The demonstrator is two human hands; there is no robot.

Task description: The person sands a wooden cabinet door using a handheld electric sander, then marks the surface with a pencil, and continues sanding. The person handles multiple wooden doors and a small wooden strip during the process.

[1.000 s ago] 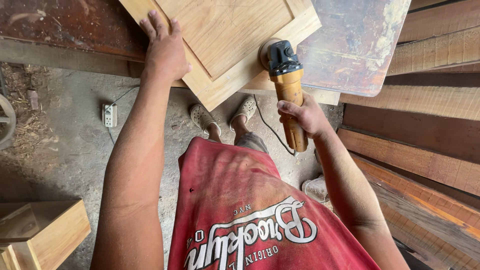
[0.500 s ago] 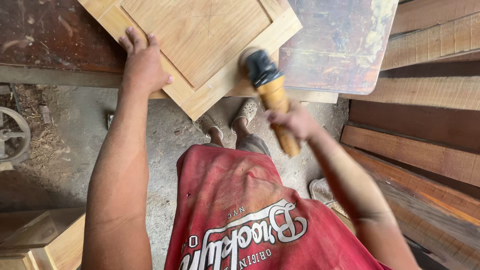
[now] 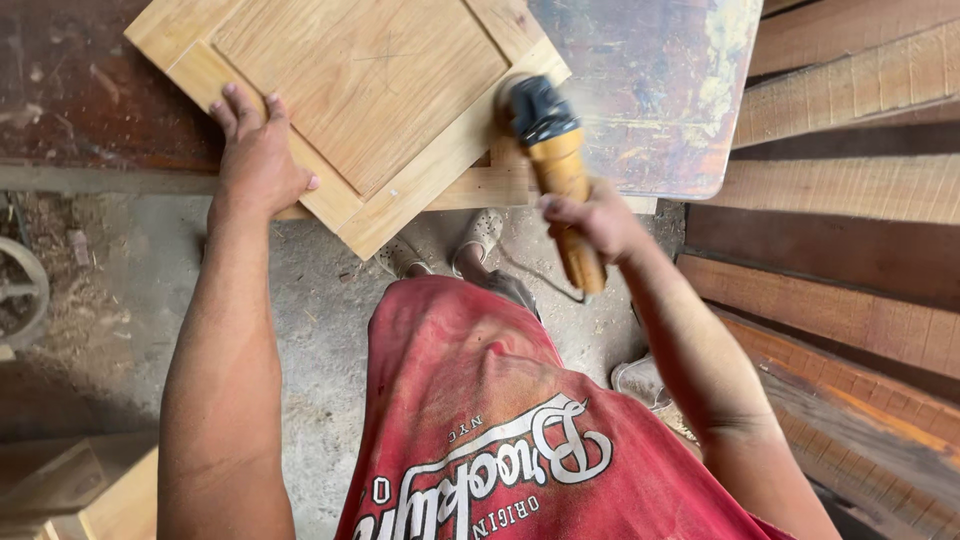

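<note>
A square pale wooden panel door [image 3: 360, 90] with a raised frame lies on a dark worn workbench [image 3: 80, 90], one corner hanging over the front edge. My left hand [image 3: 258, 155] presses flat on the panel's left frame rail. My right hand [image 3: 598, 220] grips the yellow handle of a handheld sander [image 3: 548, 150], whose dark head rests against the panel's right edge. The tool's cord runs down toward the floor.
Long wooden boards [image 3: 850, 190] are stacked along the right side. A scuffed metal sheet [image 3: 650, 80] covers the bench's right part. Below are a dusty concrete floor [image 3: 300, 330], my sandalled feet [image 3: 440, 250], a metal wheel [image 3: 20, 290] at left, and a wooden box [image 3: 90, 490] at bottom left.
The view has shifted, and the sander has moved along the panel's right edge. My left hand has stayed pressed on the panel's left rail.
</note>
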